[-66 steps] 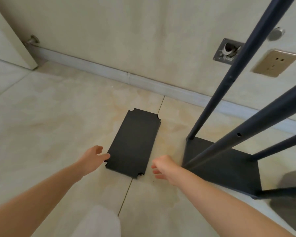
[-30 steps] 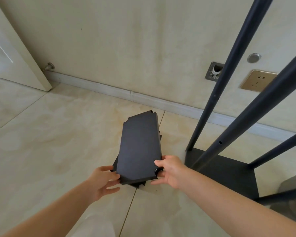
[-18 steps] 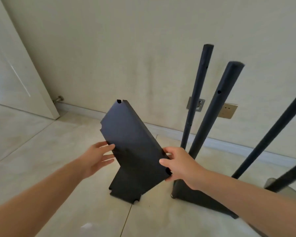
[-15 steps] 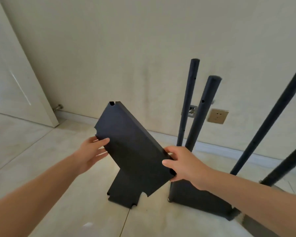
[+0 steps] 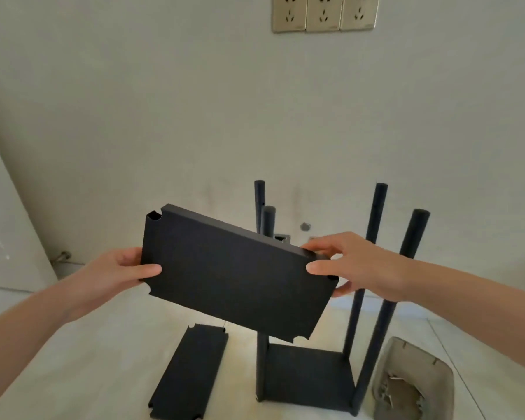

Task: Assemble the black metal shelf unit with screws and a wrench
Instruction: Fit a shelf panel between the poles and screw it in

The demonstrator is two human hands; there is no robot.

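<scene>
Left hand (image 5: 115,275) pinches the short left edge of the shelf panel (image 5: 234,277); panel held in the air, tilted, left end high. Spare panel (image 5: 188,371) flat on the floor below. Right hand (image 5: 358,265) grips the panel's right end, beside the four posts (image 5: 406,283). Risk: corner notches miss the post tops; a tilted panel could jam or slip.

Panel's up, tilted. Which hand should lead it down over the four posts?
Probably right. The right hand grips the shelf panel at the lower end, directly in front of the posts. The left hand holds the raised end, away from the frame.
</scene>
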